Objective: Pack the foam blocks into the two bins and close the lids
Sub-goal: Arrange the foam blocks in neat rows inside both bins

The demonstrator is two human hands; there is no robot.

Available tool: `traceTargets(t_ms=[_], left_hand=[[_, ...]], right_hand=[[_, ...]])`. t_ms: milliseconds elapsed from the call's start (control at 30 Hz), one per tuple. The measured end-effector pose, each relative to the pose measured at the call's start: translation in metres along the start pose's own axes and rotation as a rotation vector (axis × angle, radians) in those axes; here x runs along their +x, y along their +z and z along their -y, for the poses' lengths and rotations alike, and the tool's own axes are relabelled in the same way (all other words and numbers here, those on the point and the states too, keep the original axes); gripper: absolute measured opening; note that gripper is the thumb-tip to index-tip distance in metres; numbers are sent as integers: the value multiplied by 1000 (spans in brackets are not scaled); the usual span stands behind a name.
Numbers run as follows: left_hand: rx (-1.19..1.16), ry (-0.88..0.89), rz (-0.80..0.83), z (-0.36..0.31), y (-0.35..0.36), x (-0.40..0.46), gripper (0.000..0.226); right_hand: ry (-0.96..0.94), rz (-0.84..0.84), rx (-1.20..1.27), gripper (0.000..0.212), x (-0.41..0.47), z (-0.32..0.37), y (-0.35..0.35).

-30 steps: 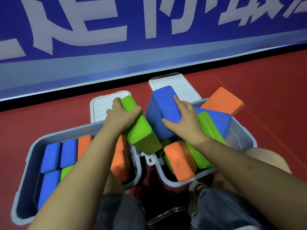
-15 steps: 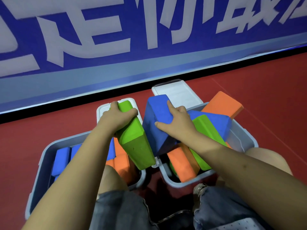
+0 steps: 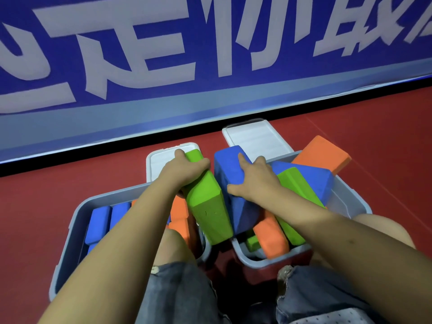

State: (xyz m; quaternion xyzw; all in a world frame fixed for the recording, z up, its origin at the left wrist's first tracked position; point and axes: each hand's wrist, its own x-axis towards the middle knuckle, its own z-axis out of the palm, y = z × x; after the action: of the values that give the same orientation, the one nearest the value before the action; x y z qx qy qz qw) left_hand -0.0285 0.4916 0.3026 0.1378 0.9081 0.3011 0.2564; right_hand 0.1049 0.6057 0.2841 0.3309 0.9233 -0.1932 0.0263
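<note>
Two grey bins stand side by side on the red floor. My left hand (image 3: 184, 171) grips a green foam block (image 3: 208, 206) held above the gap between the bins. My right hand (image 3: 252, 181) grips a blue block (image 3: 233, 174) tilted over the right bin (image 3: 350, 202). The left bin (image 3: 77, 220) holds blue blocks (image 3: 102, 220) and orange blocks (image 3: 181, 216) in rows. Piled loosely in the right bin are an orange block (image 3: 322, 153), another blue block (image 3: 313, 178), green blocks (image 3: 297, 183) and an orange one (image 3: 271, 237). Both white lids (image 3: 254, 139) lie open behind the bins.
A blue banner wall (image 3: 210, 66) with white characters runs close behind the bins. My knees in denim shorts (image 3: 182, 291) sit against the bins' near sides. Red floor (image 3: 385, 136) spreads to the right and left.
Both hands have drawn the green and blue blocks nearer to me and closer together. The view has tilted up, so the bins appear lower in the frame.
</note>
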Motion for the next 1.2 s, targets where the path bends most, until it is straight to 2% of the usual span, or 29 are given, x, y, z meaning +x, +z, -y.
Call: traceTargets(t_ms=[200, 300, 433, 600, 767, 967, 1200], left_hand=[[-266, 0, 51, -7, 39, -8, 74], [-184, 75, 60, -18, 70, -13, 78], [-85, 96, 34, -22, 64, -5, 85], [2, 73, -73, 4, 45, 7, 75], [-24, 81, -4, 19, 67, 6, 71], [-77, 38, 38, 29, 99, 2, 68], [28, 33, 149, 19, 114, 5, 84]], right_hand=[[-19, -94, -245, 92, 5, -19, -33], [68, -118, -197, 94, 2, -49, -38], [78, -154, -118, 92, -3, -65, -33], [87, -170, -98, 90, 3, -66, -34], [43, -248, -67, 88, 7, -60, -27], [-24, -339, 100, 87, 8, -62, -14], [-35, -340, 164, 87, 28, -68, 1]])
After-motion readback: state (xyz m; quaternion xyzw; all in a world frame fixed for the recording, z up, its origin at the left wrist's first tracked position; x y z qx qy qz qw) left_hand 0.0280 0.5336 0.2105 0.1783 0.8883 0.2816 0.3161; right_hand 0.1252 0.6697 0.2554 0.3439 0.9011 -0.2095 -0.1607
